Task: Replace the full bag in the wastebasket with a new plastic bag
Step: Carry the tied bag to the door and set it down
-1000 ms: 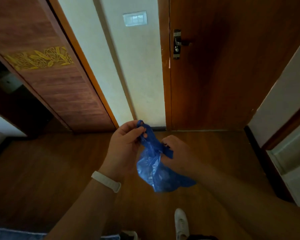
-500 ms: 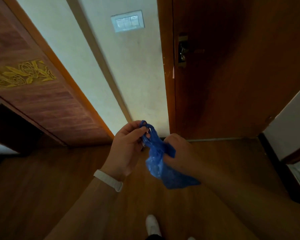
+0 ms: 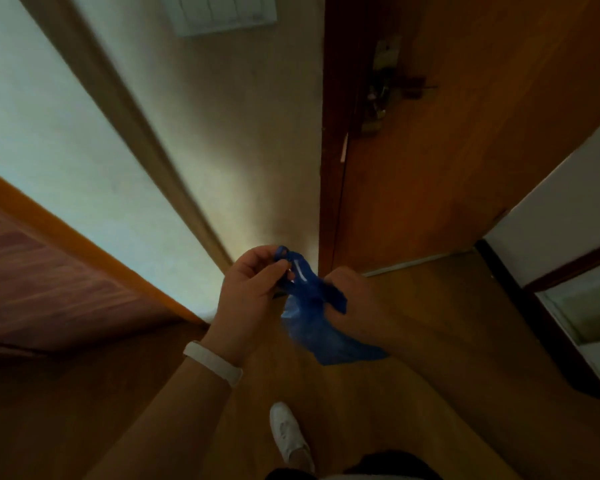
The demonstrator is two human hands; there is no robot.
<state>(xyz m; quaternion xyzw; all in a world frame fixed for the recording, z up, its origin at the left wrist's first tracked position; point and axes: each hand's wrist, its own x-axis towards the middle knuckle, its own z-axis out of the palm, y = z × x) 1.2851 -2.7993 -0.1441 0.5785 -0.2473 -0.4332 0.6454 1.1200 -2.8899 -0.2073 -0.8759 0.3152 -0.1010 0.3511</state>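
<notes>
Narrow hallway with wooden floor and a cream wall at 12 o'clock, white switch plate at its top edge. At 1 o'clock, brown door with a metal handle, blurred. At 8 o'clock, reddish wood panel. Just below centre, blue plastic bag, crumpled, held in the air above the floor between both hands. Left hand at the bag's 9 o'clock, fingers and thumb curled, pinching its upper loop. Right hand at the bag's 3 o'clock, curled round the bunched middle, loose lower part hanging beneath. White wristband on the left wrist. At 6 o'clock, one white shoe on the floor.
</notes>
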